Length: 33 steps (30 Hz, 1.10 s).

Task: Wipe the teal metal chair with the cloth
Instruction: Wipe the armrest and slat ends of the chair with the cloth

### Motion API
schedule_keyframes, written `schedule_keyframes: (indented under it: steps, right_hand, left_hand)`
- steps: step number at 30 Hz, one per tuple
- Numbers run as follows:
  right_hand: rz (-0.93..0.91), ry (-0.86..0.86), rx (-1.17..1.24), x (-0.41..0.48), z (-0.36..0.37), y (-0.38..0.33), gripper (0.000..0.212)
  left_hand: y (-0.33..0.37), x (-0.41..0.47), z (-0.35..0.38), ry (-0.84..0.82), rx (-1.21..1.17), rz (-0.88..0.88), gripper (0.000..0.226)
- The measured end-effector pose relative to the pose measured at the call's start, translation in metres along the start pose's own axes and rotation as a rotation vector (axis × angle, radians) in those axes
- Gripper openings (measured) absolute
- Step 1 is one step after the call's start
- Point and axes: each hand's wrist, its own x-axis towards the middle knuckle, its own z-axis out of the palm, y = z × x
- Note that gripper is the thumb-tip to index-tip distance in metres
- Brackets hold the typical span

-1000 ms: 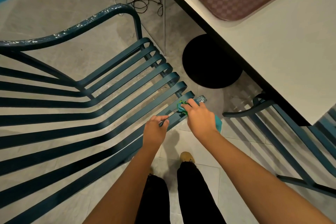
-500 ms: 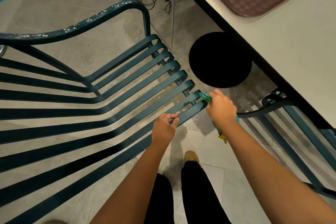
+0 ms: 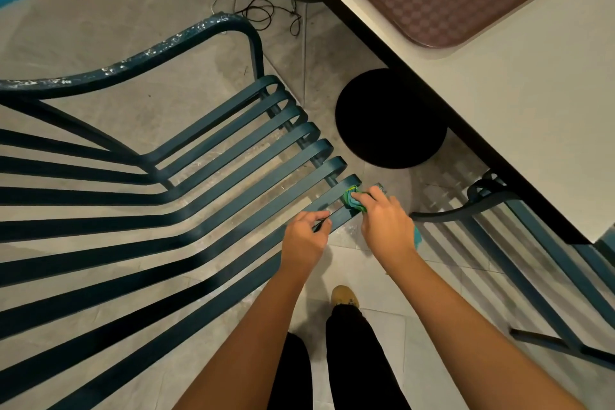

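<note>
Cloth [image 3: 351, 201] mostly hidden inside right hand [image 3: 386, 225] grip, left hand [image 3: 304, 240] clasping teal chair [image 3: 100, 76] slat, chair back cut off

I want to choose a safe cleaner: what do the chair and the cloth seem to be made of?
Chair: likely painted metal, teal satin finish; thin bent slats, chipped paint on the armrest. Cloth: seemingly soft fabric, green-teal; it bunches under the right hand.

Both arms stretched forward and down. Left hand [image 3: 304, 238]: fingers curled round a chair slat [image 3: 339, 215]. Right hand [image 3: 387, 226]: knuckles up, fingers bunched on the cloth [image 3: 349, 201].
</note>
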Motion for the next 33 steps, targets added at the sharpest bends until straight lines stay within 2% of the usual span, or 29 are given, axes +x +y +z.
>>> schedule_keyframes:
  steps: [10, 15, 18, 21, 23, 33]
  right_hand:
    - [0.137, 0.054, 0.146, 0.023, -0.003, 0.018, 0.036]
    - [0.149, 0.057, 0.289, 0.032, -0.003, 0.033, 0.033]
    - [0.127, 0.12, 0.384, 0.02, -0.002, 0.032, 0.034]
    - [-0.022, 0.124, 0.304, 0.002, 0.005, 0.025, 0.039]
    - [-0.052, 0.081, 0.202, -0.002, 0.009, 0.023, 0.043]
    - [0.148, 0.039, 0.276, 0.03, 0.001, 0.036, 0.035]
  left_hand:
    - [0.006, 0.01, 0.011, -0.037, 0.02, 0.01, 0.031]
    - [0.008, 0.01, 0.01, -0.046, 0.02, -0.004, 0.031]
    - [0.01, 0.011, 0.009, -0.052, 0.039, -0.027, 0.031]
    - [0.011, 0.012, 0.009, -0.056, 0.082, -0.053, 0.031]
    - [0.011, 0.012, 0.009, -0.062, 0.104, -0.059, 0.032]
    - [0.015, 0.008, 0.008, -0.037, 0.057, -0.083, 0.029]
